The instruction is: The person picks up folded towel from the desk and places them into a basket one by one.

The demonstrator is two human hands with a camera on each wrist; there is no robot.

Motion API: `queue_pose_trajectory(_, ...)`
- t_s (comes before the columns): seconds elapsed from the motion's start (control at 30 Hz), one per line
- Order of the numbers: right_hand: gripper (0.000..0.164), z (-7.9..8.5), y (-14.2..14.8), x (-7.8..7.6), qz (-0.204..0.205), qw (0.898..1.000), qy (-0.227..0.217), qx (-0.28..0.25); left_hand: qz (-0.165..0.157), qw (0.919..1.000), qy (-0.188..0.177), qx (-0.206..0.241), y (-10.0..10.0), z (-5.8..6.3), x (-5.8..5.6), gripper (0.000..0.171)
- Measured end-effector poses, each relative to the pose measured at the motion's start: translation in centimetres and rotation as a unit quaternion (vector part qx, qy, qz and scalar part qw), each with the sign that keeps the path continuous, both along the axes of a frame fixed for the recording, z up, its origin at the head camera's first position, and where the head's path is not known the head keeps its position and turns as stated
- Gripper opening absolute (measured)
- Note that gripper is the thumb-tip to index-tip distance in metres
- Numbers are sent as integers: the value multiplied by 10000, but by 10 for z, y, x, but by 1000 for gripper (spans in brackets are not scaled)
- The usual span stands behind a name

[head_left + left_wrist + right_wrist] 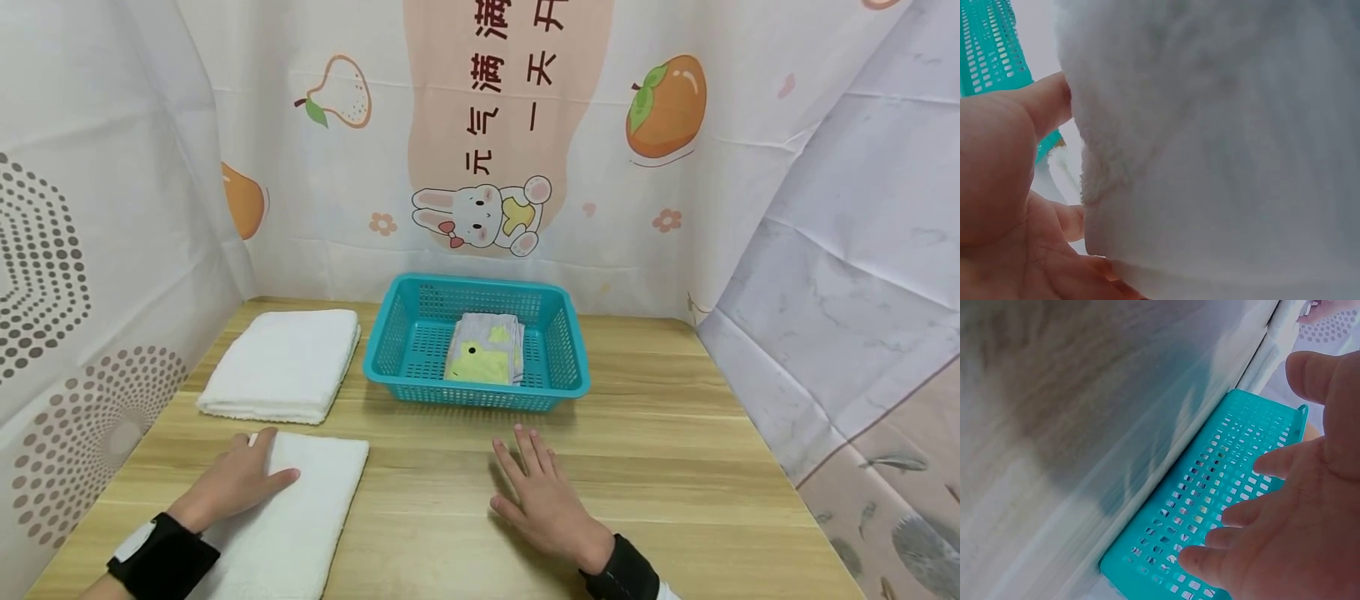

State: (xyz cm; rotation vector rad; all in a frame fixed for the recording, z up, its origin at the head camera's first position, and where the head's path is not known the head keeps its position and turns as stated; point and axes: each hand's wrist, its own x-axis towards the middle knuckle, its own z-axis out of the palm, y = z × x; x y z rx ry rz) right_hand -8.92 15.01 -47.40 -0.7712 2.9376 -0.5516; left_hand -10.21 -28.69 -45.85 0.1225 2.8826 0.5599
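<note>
A folded white towel [300, 508] lies on the near left of the table. My left hand [238, 479] rests on it near its far left corner, thumb stretched out to the right. In the left wrist view, the thumb and fingertips of the left hand [1029, 187] touch the fluffy white towel [1222, 162]. My right hand [543, 504] is over the table just in front of the teal basket [476, 396], fingers extended and nothing held. A folded grey cloth with a yellow-green print [483, 350] lies inside that basket.
Another folded white towel [281, 362] lies at the back left, beside the basket. Printed curtains [337, 192] hang behind and along both sides of the wooden table [645, 450].
</note>
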Motion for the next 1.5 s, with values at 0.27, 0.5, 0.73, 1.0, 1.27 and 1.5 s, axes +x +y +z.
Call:
queue_pose_trajectory(0.27,70,-4,-1,0,0,10000,28,-49,-7,10000,8,-29,12,-1,-3,94)
queue_pose_trajectory(0.5,69,-6,0,-1,-17,10000,16,-34,-4,10000,58,-31,17,-2,-4,93)
queue_pose_trajectory(0.73,70,-7,0,-1,-61,9999,-70,-76,-46,9999,76,-85,21,0,-7,92)
queue_pose_trajectory(1.0,70,-5,-1,1,7,10000,-11,-97,-163,9997,35,-169,30,2,-12,89)
queue_pose_trajectory(1.27,69,-6,-1,2,16,9999,-89,-91,-206,9997,-103,-97,44,3,-13,90)
queue_pose_trajectory(1.5,69,-7,0,1,-8,10000,-29,-75,-206,9995,-104,-203,52,2,-16,93)
